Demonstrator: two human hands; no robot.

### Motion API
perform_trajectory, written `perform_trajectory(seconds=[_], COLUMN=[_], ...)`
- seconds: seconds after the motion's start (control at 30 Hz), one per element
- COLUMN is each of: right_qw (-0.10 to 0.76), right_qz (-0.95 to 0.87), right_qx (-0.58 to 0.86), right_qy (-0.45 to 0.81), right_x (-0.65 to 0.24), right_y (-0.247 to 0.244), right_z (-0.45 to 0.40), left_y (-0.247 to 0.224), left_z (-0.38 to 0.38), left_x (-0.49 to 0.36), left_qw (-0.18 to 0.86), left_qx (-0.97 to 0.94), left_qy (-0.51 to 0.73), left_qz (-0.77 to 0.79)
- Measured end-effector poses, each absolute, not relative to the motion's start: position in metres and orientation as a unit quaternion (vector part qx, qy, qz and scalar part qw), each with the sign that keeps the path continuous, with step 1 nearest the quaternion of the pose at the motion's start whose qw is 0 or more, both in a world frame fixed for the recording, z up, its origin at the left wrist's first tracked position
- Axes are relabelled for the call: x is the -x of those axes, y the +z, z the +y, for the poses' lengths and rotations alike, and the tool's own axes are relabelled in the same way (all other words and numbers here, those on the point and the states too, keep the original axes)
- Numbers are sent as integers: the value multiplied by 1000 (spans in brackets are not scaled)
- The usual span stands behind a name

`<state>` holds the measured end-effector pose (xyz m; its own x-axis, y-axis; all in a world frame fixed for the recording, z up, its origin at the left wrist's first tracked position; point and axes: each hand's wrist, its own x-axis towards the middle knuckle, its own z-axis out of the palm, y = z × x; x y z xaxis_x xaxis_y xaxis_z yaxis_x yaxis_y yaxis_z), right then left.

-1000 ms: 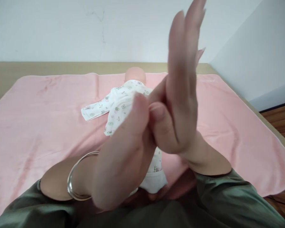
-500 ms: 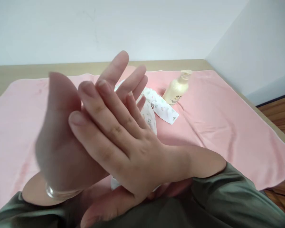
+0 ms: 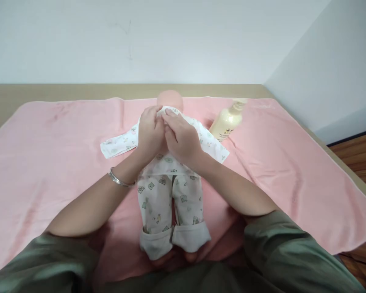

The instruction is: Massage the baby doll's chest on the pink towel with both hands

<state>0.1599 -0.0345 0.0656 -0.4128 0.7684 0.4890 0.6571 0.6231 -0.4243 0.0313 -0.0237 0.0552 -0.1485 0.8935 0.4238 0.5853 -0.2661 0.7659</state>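
A baby doll (image 3: 170, 99) lies on a pink cloth, its bald round head at the far end. It wears a white printed top (image 3: 171, 165) and matching trousers (image 3: 187, 199) with turned-up cuffs. My left hand (image 3: 151, 131) and my right hand (image 3: 183, 136) rest side by side on the upper front of the top, just below the head. Their fingers are extended and lie over the cloth, with the fingertips close together. Neither hand visibly grips anything; the fingers hide the neck area.
A cream pump bottle (image 3: 227, 122) stands tilted in view to the right of the doll, near its sleeve. The pink cloth (image 3: 57, 162) covers a wooden surface (image 3: 6, 97). White walls (image 3: 183, 40) rise behind and to the right.
My hands were raised near the camera, palms pressed together. Now they are apart, lowered and farther forward on the doll's upper body, and the doll shows more fully.
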Motion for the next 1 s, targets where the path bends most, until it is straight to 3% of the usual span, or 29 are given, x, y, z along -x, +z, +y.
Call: perform_trajectory(seconds=[0.17,0.6,0.8,1.0], right_qw=[282,241,223,217], right_qz=[-848,-827,-803,-854], right_qx=[441,491,549,472], right_qy=[79,130,60,33], right_x=[-154,-172,-162,-153], right_y=[37,40,46,44], right_z=[-11,17,-14,-31], left_y=[31,24,23,19], left_z=[-11,-8,-11,-10], left_x=[-28,-25,-27,-25], left_qw=[106,114,128,135], left_qx=[-638,-644,-626,-628], left_qy=[442,430,427,449], left_qz=[622,622,640,621])
